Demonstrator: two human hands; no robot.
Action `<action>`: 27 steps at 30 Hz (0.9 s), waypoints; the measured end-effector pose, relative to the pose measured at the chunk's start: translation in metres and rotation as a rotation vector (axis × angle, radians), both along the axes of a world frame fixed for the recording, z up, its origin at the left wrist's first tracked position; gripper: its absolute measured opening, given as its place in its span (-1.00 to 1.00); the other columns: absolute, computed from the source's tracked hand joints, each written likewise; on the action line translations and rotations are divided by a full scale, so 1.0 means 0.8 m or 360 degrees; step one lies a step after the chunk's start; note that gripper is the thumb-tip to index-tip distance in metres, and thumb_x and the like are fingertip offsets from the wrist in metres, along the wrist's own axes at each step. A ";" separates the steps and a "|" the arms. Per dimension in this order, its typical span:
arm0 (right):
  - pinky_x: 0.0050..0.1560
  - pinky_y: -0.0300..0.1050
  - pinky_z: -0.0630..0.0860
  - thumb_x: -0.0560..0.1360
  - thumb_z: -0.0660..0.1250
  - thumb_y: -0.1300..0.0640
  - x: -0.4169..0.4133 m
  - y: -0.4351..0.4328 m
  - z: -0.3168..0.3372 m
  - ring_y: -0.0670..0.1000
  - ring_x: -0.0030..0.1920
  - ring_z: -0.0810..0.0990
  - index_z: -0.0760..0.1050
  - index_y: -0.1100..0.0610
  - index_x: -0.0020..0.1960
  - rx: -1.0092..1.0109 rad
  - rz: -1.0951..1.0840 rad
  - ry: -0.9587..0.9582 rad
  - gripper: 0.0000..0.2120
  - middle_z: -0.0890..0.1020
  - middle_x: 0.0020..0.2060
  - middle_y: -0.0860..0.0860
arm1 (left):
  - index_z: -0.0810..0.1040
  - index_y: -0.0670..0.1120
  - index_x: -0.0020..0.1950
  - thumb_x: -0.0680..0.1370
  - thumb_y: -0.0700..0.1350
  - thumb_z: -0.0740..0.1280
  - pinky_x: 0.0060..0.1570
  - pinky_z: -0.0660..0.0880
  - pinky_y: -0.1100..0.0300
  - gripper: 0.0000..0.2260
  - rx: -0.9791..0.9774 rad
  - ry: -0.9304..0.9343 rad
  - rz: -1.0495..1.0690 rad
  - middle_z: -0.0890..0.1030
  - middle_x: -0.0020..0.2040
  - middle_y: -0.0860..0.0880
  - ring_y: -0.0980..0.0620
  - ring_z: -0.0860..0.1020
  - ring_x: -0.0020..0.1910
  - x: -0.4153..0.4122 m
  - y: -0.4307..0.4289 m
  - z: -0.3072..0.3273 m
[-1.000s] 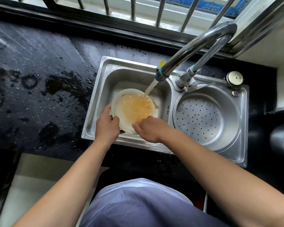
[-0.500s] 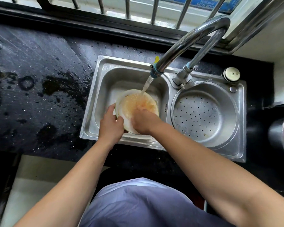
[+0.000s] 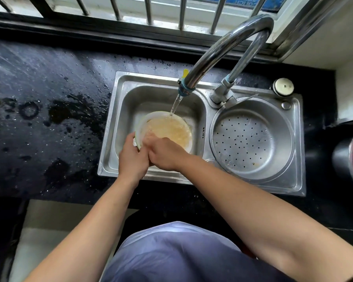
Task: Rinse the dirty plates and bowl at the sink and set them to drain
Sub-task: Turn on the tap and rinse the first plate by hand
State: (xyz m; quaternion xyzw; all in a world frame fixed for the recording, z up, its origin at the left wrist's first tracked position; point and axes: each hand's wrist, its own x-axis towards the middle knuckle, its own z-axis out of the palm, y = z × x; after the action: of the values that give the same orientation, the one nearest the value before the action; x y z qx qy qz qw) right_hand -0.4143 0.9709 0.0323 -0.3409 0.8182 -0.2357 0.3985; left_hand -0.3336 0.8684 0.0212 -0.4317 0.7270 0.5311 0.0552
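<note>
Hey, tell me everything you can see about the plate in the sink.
The plate is round, white-rimmed, looks ceramic, its face coated in orange-brown residue. It is held face up in the left basin under the water stream, which lands near its far rim. The left hand grips its left edge; the right hand lies on its near part, fingers blurred.

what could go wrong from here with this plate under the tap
1. The water stream strikes the far rim of the plate, so orange, greasy water may splash out onto the wet counter.
2. The left hand grips the slick plate by its rim while the right hand lies on its face; the plate could slip and knock the steel basin.
</note>
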 end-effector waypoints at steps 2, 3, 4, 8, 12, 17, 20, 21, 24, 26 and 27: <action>0.05 0.05 0.52 0.57 0.11 0.03 0.005 0.011 -0.007 0.26 0.13 0.58 0.60 0.07 0.02 0.0113 0.0052 -0.0042 -0.71 0.63 0.06 0.14 | 0.44 0.13 0.40 0.51 -0.14 0.25 0.06 0.67 -0.22 -0.54 0.0001 -0.0004 0.0052 0.65 -0.01 0.13 -0.11 0.69 0.06 0.001 -0.006 -0.002; -0.03 0.01 0.47 0.59 0.12 0.02 0.006 0.020 -0.013 0.27 0.09 0.59 0.58 0.07 -0.06 0.0224 0.0056 0.0025 -0.72 0.60 -0.04 0.16 | 0.42 0.12 0.41 0.50 -0.17 0.23 0.04 0.67 -0.26 -0.51 -0.0001 -0.0008 0.0058 0.62 -0.03 0.15 -0.15 0.67 0.07 0.002 -0.009 -0.003; -0.08 -0.02 0.41 0.61 0.11 0.00 0.004 0.027 -0.018 0.27 0.05 0.59 0.56 0.09 -0.05 0.0346 0.0030 0.0126 -0.71 0.58 -0.05 0.20 | 0.41 0.12 0.42 0.50 -0.19 0.22 0.02 0.67 -0.27 -0.51 -0.0007 -0.0016 0.0049 0.61 -0.05 0.14 -0.18 0.67 0.06 0.002 -0.011 -0.003; 0.16 0.07 0.46 0.67 0.09 0.05 -0.017 0.016 -0.032 0.30 0.30 0.53 0.41 0.29 0.39 0.0425 -0.0093 0.0259 -0.58 0.48 0.37 0.28 | 0.42 0.18 0.35 0.51 -0.18 0.22 0.00 0.68 -0.23 -0.55 -0.0044 -0.0024 -0.0033 0.66 -0.08 0.10 -0.15 0.69 0.00 -0.004 -0.004 0.001; 0.51 0.11 0.31 0.70 0.04 0.05 -0.002 0.017 -0.030 0.18 0.57 0.30 0.36 0.14 0.52 0.0020 0.0099 0.0004 -0.56 0.22 0.63 0.10 | 0.45 0.13 0.36 0.52 -0.21 0.22 0.00 0.68 -0.24 -0.56 -0.0037 -0.0018 0.0007 0.67 -0.04 0.00 -0.19 0.68 0.02 -0.013 -0.008 0.002; 0.16 0.11 0.52 0.68 0.00 -0.06 -0.001 0.029 -0.035 0.29 0.24 0.57 0.46 0.19 0.32 0.0442 -0.0179 0.0189 -0.56 0.57 0.28 0.22 | 0.42 0.10 0.41 0.53 -0.22 0.22 -0.06 0.65 -0.10 -0.54 -0.0184 -0.0016 -0.0082 0.66 -0.13 0.00 -0.14 0.65 -0.06 -0.009 -0.010 0.003; 0.40 0.15 0.39 0.71 0.05 -0.01 -0.009 0.004 -0.034 0.28 0.47 0.39 0.36 0.26 0.46 0.0303 -0.0240 0.0118 -0.54 0.42 0.45 0.28 | 0.43 0.10 0.40 0.55 -0.22 0.27 -0.03 0.67 -0.08 -0.56 -0.0159 0.0045 -0.0071 0.66 -0.01 -0.01 -0.09 0.66 -0.02 -0.013 -0.002 0.003; 0.54 0.12 0.24 0.72 0.04 0.02 -0.007 -0.002 -0.030 0.22 0.60 0.21 0.26 0.22 0.58 0.0134 -0.0162 0.0038 -0.52 0.26 0.58 0.24 | 0.43 0.08 0.40 0.56 -0.22 0.29 -0.03 0.67 -0.04 -0.57 -0.0159 0.0060 -0.0038 0.66 0.02 0.00 -0.05 0.66 -0.02 -0.015 -0.005 0.002; 0.61 0.07 0.13 0.73 -0.03 -0.06 -0.002 0.011 -0.027 0.09 0.65 0.07 0.15 -0.01 0.65 -0.0107 0.0078 -0.0161 -0.50 0.12 0.67 0.00 | 0.45 0.05 0.38 0.57 -0.20 0.30 -0.15 0.51 0.18 -0.61 -0.0262 0.0079 -0.0004 0.63 0.02 0.04 -0.01 0.62 -0.03 -0.018 -0.019 0.002; 0.50 0.12 0.32 0.71 -0.07 -0.14 -0.003 0.031 -0.033 0.13 0.57 0.30 0.29 0.00 0.58 0.0064 0.0042 -0.0111 -0.49 0.35 0.58 0.04 | 0.43 0.06 0.40 0.54 -0.23 0.27 -0.17 0.45 0.14 -0.56 -0.0314 0.0045 -0.0022 0.58 -0.06 0.07 -0.07 0.58 -0.03 -0.018 -0.025 0.002; 0.39 0.12 0.41 0.70 -0.05 -0.12 -0.006 0.038 -0.035 0.20 0.49 0.40 0.38 0.06 0.49 0.0194 -0.0041 0.0019 -0.50 0.48 0.48 0.10 | 0.42 0.07 0.41 0.53 -0.23 0.26 -0.22 0.44 0.16 -0.54 -0.0336 0.0032 -0.0050 0.58 -0.07 0.06 -0.06 0.56 -0.06 -0.018 -0.025 0.003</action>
State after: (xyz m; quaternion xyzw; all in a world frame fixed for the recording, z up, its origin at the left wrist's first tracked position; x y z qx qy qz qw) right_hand -0.4191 1.0010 0.0046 -0.3069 0.8377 -0.1883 0.4105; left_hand -0.3478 0.8483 0.0234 -0.4182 0.7861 0.4550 0.0105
